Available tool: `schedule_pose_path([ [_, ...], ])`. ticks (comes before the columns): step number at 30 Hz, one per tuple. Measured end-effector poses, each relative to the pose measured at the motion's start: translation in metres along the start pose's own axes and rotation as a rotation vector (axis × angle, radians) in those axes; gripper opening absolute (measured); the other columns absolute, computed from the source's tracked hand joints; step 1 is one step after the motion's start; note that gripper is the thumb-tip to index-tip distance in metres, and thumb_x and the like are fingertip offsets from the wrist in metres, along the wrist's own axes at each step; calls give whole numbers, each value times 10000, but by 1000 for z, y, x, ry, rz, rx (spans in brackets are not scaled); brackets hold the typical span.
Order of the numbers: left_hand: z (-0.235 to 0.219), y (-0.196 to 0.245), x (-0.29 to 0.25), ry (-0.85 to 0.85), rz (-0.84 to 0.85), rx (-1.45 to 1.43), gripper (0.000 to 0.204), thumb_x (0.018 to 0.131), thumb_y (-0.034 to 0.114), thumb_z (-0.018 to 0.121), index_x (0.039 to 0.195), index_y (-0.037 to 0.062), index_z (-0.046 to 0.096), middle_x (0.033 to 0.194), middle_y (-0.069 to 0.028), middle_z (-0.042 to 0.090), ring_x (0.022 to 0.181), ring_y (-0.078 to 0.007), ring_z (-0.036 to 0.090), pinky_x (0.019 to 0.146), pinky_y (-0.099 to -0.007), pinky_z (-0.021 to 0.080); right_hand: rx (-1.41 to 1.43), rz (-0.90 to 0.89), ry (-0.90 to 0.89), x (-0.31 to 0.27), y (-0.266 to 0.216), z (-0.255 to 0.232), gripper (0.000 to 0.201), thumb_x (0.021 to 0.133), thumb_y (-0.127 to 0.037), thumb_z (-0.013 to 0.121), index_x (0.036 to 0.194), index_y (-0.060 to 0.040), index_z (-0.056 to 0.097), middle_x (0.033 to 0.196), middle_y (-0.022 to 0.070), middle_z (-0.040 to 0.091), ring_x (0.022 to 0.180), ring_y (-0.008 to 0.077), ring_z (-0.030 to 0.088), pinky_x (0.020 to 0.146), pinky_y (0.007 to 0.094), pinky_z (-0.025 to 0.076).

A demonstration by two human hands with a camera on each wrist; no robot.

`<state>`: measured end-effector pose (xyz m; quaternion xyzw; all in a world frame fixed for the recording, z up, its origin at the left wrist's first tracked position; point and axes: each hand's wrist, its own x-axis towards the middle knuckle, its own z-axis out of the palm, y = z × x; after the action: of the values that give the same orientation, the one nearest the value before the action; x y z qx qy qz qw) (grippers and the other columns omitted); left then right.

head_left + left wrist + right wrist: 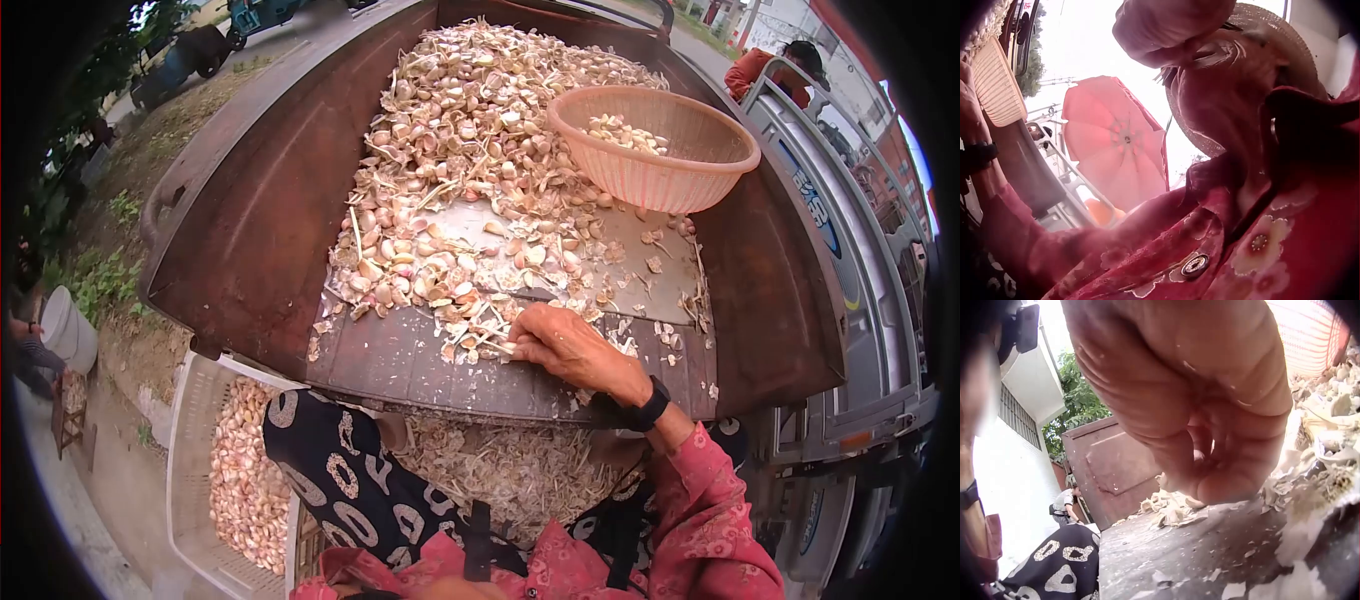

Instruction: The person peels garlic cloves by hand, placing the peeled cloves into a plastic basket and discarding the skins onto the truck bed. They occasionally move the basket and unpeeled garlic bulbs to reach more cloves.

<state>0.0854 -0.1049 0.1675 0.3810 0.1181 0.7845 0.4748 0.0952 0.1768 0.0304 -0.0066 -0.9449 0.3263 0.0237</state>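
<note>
In the head view my right hand (pixel 568 345), a dark watch on its wrist, reaches low over the front of a metal cart bed (pixel 400 360). Its fingers curl down and pinch a pale piece of garlic (pixel 505 348) at the edge of the heap. The right wrist view shows the curled fingers (pixel 1229 484) close over the bed among dry garlic skins (pixel 1172 509). Garlic cloves (pixel 470 120) with stalks and skins spread behind the hand. My left hand (pixel 1172 31) is raised beside the face in the left wrist view; its fingertips are hidden.
A pink plastic basket (pixel 650 150) holding peeled cloves sits on the heap at the right. A white crate (pixel 190 450) of cloves stands below left. Garlic skins (pixel 510 470) lie under the bed's front edge. Rusty side walls (pixel 270 200) flank the bed; a grey vehicle (pixel 850 250) stands right.
</note>
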Motion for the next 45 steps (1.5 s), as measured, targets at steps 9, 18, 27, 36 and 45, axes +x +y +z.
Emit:
schedule_pose_path([
  [9,-73,-33,7,627,-264,-117,170,1019,192,547,1082,36,575,926,-211,685,523,-136,610,366,-169,340,963,393,-37,-43,-13,-20,257,1025,-302,547,1076,-53,590,851,-11,606,729,60,574,641,214,477],
  [18,-150,-92,9,828,-359,-626,337,1031,271,492,1259,33,557,1075,-121,669,860,-195,686,620,-236,545,200,-163,124,-21,-61,-27,236,957,-212,621,1114,-45,678,1003,78,672,887,207,617,806,352,485],
  [27,-170,-92,-10,782,-329,-557,365,1011,182,507,1350,47,487,1059,-163,641,810,-242,660,524,-255,543,-189,-104,91,41,-5,11,149,847,-107,664,982,-48,684,861,130,625,892,329,613,761,425,492],
  [36,-162,-84,-13,770,-315,-522,465,956,70,482,1418,83,435,1191,-180,600,806,-241,659,498,-250,521,67,67,202,4,-29,-5,162,890,-107,672,1042,-50,668,899,122,642,861,278,643,715,357,515],
  [45,-158,-89,-4,730,-322,-500,421,936,70,485,1354,23,506,1266,-236,569,769,-231,659,513,-258,539,1003,-654,219,-92,-193,-60,130,841,18,690,952,85,700,982,233,700,805,301,703,681,345,578],
])
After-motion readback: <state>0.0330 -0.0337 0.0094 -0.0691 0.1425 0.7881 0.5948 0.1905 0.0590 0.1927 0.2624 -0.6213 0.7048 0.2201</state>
